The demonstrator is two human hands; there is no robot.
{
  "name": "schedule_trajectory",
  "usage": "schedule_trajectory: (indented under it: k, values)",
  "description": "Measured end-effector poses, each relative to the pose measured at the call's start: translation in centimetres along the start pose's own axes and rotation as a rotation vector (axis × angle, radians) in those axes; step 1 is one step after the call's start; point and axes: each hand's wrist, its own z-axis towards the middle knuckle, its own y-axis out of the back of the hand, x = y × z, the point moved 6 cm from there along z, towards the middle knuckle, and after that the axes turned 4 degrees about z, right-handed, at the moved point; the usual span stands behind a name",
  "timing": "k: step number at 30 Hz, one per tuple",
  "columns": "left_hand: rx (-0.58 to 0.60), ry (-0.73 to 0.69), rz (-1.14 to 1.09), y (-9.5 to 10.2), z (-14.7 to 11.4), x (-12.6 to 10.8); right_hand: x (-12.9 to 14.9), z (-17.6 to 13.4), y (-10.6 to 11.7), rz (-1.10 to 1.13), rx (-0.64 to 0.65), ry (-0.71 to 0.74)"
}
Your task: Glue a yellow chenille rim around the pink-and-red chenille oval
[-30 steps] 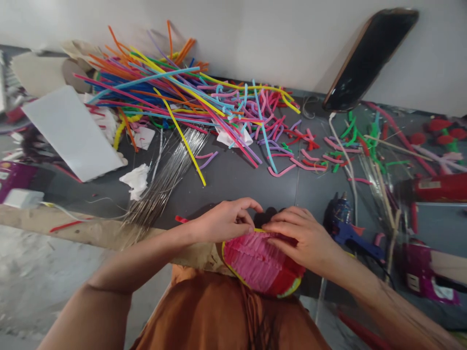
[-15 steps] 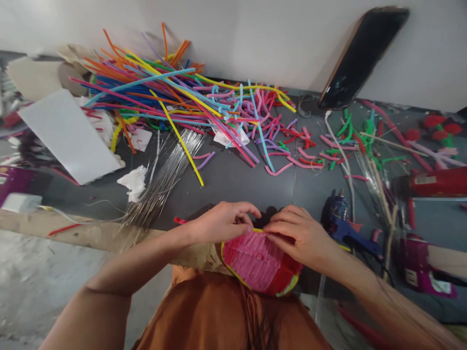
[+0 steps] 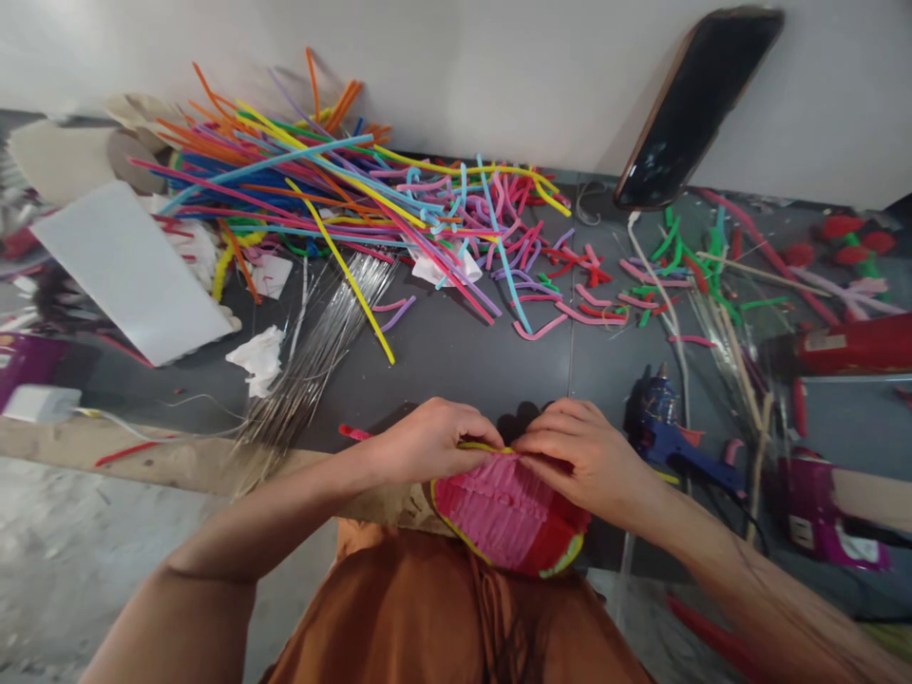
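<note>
A rounded pink and red pipe-cleaner piece with a yellow rim rests at the table's front edge, close to my lap. My left hand is closed, thumb and fingers pinching the yellow pipe cleaner along the top edge. Against the upper right of the piece, my right hand is closed too, its fingertips gripping that edge near the left fingertips. Part of the red side lies hidden under the right hand. A pale green patch shows at the lower right rim.
A heap of coloured pipe cleaners lies at the back, beside a bundle of thin wires. A blue glue gun is right of my right hand. A phone leans on the wall. A white board lies left, a red tool right.
My left fingers have closed down onto the yellow pipe cleaner, which now shows slightly lifted along the top edge. The right hand keeps its grip. The view has shifted slightly.
</note>
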Motion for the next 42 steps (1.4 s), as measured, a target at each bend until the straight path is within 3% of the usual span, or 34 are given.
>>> schedule_trajectory:
  k: [17, 33, 42]
  values:
    - [-0.014, -0.026, -0.005, 0.1, -0.1, 0.3, -1.3, -1.3, 1.4, 0.030, -0.038, 0.032]
    - [-0.062, 0.000, 0.006, 0.7, -0.4, 0.0, -1.3, -2.5, 0.8, 0.119, -0.012, 0.026]
    - [-0.025, -0.026, 0.140, 1.1, -0.8, -0.3, -0.6, -2.2, 0.9, 0.090, -0.121, -0.016]
